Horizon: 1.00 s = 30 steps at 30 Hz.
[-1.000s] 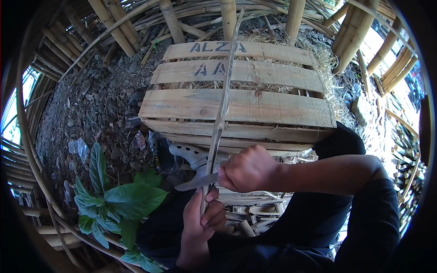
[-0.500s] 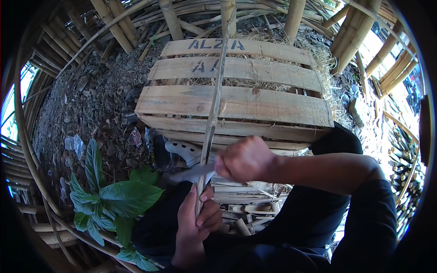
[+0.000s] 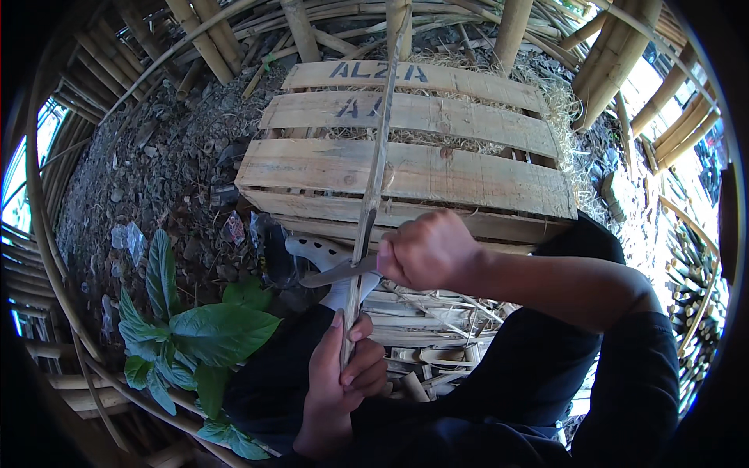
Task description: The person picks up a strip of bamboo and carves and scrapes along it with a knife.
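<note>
My left hand (image 3: 347, 370) is closed around the lower end of a long, thin bamboo strip (image 3: 374, 183). The strip slants up and away over a wooden slatted crate (image 3: 406, 175). In my right hand (image 3: 429, 249), closed in a fist, is a knife (image 3: 337, 273); its handle is hidden by the fingers. The blade points left and lies across the strip, a little above my left hand. Beneath the blade, a pale shoe with dark holes (image 3: 312, 249) shows beside the crate.
Straw (image 3: 573, 136) lies in and around the crate. A leafy green plant (image 3: 211, 335) grows at left on stony ground (image 3: 148, 179). Split bamboo pieces (image 3: 421, 324) lie under my legs. Bamboo posts (image 3: 511, 35) stand behind, and cut stalks (image 3: 698, 292) are piled at right.
My right hand and the knife have moved slightly up along the strip, away from my left hand. My left hand keeps its hold. The whole view has shifted slightly.
</note>
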### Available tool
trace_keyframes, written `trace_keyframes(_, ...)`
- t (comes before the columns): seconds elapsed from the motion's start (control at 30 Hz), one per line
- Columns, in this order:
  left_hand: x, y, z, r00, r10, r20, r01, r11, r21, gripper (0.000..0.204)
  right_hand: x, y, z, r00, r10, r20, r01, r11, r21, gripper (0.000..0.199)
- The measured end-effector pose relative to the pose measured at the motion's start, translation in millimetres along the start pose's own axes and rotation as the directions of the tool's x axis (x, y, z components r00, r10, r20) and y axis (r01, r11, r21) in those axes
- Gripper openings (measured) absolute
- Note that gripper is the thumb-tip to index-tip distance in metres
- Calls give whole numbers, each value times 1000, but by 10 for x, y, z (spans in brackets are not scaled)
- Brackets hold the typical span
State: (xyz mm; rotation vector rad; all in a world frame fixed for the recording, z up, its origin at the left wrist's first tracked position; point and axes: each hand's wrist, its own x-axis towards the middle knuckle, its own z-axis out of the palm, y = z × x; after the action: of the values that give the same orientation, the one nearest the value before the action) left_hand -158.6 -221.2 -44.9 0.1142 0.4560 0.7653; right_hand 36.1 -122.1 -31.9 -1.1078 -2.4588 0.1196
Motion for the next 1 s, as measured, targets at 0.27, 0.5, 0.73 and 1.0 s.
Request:
trace_keyframes(0.27, 38, 28, -40, 999, -6, 38, 6, 1000, -6, 37, 48, -74, -41, 990, 138, 10, -137, 988, -71, 38)
trace_keyframes(0.5, 84, 6, -28, 998, 28, 62, -25, 999, -44, 34, 70, -50, -23, 993, 107, -57, -111, 991, -77, 41)
trace_keyframes(0.73, 51, -24, -19, 998, 44, 38, -43, 998, -36, 32, 37, -89, -55, 994, 107, -27, -109, 990, -89, 40)
trace_keyframes(1.0, 42, -2, -45, 998, 31, 58, -29, 999, -26, 35, -52, -115, -16, 1000, -25, -18, 24, 997, -69, 35)
